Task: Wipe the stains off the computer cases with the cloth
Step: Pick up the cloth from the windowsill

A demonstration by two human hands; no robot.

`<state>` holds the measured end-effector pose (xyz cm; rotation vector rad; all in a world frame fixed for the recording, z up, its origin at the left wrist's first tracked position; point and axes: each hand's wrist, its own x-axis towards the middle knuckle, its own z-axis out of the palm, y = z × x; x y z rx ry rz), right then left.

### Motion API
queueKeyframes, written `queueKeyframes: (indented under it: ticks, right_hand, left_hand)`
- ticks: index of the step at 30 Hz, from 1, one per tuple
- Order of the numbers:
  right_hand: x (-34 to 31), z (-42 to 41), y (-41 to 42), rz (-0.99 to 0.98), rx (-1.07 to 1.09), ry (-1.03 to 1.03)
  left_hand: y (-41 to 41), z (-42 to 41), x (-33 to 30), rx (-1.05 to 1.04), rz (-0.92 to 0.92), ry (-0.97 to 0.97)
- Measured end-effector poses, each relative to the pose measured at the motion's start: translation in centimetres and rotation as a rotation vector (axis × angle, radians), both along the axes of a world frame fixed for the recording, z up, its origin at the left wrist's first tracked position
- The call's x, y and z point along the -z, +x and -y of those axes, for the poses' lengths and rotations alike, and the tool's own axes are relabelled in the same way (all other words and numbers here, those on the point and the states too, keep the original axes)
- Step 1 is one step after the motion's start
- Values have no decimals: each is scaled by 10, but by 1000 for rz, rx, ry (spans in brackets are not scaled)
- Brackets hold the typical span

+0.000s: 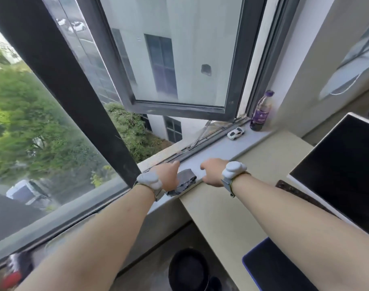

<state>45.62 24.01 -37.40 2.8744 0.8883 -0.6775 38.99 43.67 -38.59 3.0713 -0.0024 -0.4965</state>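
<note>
Reaching toward a grey windowsill, the left hand rests on a folded grey cloth; whether its fingers grip cannot be told. The right hand hovers just beside, fingers loosely curled, holding nothing.

Both forearms are bare, without sleeves. Each wrist carries a lumpy pale grey device on a grey strap.

One head-worn view, steeply down over outstretched forearms toward a windowsill (wide-angle, close).
</note>
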Motion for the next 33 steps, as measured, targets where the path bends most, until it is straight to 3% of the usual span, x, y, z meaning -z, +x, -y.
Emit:
queueKeyframes:
  ticks: [6, 16, 20, 25, 30, 33]
  right_hand:
    - [46, -25, 0, -62, -77, -45]
    - [82, -29, -4, -114, 32, -52]
    - [76, -25, 2, -127, 78, -48]
    - [50, -26, 12, -74, 133, 57]
    - [8, -9, 25, -122, 133, 280]
    - [-15, 8, 35, -110, 115, 315]
  left_hand:
    - [11, -22, 53, -37, -169, 12]
    - [10, -45, 94, 158, -442, 90]
    - [26, -37, 74, 60, -355, -8]
    - [50, -10, 13, 9, -61, -149]
    - [55, 21, -31, -50, 48, -465]
    - [53, 31, -52, -50, 107, -591]
